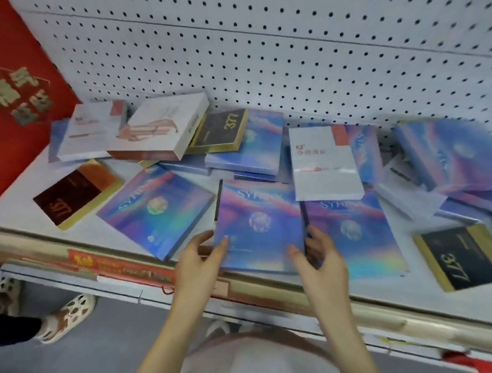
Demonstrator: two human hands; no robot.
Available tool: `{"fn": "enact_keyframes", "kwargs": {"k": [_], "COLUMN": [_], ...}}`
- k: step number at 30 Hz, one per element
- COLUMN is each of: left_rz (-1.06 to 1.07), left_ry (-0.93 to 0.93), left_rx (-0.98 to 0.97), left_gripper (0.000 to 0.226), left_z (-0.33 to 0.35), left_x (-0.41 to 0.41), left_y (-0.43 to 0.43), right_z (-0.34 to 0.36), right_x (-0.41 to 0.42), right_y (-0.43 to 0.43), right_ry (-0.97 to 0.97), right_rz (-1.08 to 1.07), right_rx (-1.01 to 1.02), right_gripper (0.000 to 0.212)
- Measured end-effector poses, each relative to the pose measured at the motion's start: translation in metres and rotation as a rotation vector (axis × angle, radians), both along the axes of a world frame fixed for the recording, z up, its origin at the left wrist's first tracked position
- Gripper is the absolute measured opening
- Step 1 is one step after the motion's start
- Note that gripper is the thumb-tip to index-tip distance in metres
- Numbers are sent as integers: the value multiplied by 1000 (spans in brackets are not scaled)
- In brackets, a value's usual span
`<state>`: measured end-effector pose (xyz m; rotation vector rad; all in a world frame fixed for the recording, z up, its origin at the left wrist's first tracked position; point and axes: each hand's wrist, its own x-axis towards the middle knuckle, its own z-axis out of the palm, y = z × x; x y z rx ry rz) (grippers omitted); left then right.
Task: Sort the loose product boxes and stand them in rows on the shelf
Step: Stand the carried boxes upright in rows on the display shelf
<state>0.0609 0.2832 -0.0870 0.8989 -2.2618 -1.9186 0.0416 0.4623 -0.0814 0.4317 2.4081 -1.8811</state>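
While it's gripped, box [259, 226] (holographic) points rearward — lengthwise.

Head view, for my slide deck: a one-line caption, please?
Left hand and right hand hold a holographic box by its sides over the shelf, other boxes lying loose.

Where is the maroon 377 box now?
Head view, left side: the maroon 377 box lies flat near the shelf front, just left of a holographic box.

The single head view looks steeply down and forward, close over the shelf [13, 211] and pegboard [288, 52].
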Motion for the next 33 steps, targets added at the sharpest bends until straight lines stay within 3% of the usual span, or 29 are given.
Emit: {"fn": "enact_keyframes", "kwargs": {"k": [3, 7, 9, 14, 19, 24, 29, 33], "left_rz": [-80, -47, -2, 70, 84, 101, 74, -32], "left_ry": [21, 40, 57, 80, 88, 96, 113, 114], "left_rx": [38, 211, 240, 208, 254, 304, 337, 377], "left_gripper": [38, 17, 6, 6, 22, 8, 13, 14], "left_z": [7, 9, 12, 9, 13, 12, 13, 14], "left_x": [0, 3, 5, 11, 17, 27, 34, 33], "left_y": [-19, -31, -37, -54, -53, -49, -52, -45], "right_z": [3, 5, 10, 21, 14, 8, 21, 23], "right_x": [5, 5, -4, -34, -74, -94, -59, 16], "right_y": [-11, -24, -20, 8, 3, -4, -9, -12], "right_ry": [-40, -126, -156, -183, -215, -71, -85, -133], "right_rz": [-48, -39, -112, -323, -309, -397, -496, -525], "right_rx": [-78, -178, -309, -645, -763, -804, -889, -955], "right_gripper": [35, 32, 29, 11, 39, 44, 42, 23]}}
